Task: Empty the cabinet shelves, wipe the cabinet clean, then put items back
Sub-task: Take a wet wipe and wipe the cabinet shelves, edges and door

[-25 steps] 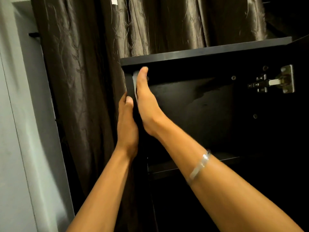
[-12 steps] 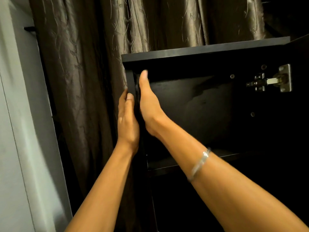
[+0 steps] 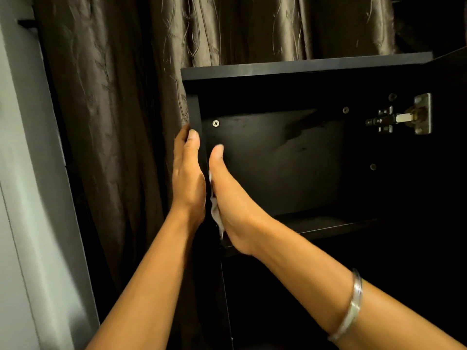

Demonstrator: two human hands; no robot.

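Observation:
A black cabinet [image 3: 303, 65] stands open in front of me, its top compartment bare. My right hand [image 3: 228, 195] lies flat against the inside of the cabinet's left wall, fingers straight, pressing a white cloth [image 3: 216, 213] whose edge shows under the palm. My left hand [image 3: 188, 173] rests flat on the outside of the same wall [image 3: 195, 109], fingers straight, thumb tip at the front edge. A dark shelf [image 3: 328, 226] closes the compartment below.
A brown patterned curtain [image 3: 113, 122] hangs behind and left of the cabinet. A pale wall [image 3: 22, 198] runs down the left side. A metal hinge [image 3: 404, 117] sits on the cabinet's right wall, where the open door [image 3: 452, 173] stands. A silver bangle [image 3: 351, 306] circles my right wrist.
My right hand has slid down the inner left wall with the cloth, from near the top corner to mid-height. A screw above it is now uncovered. My left hand stayed on the outer side.

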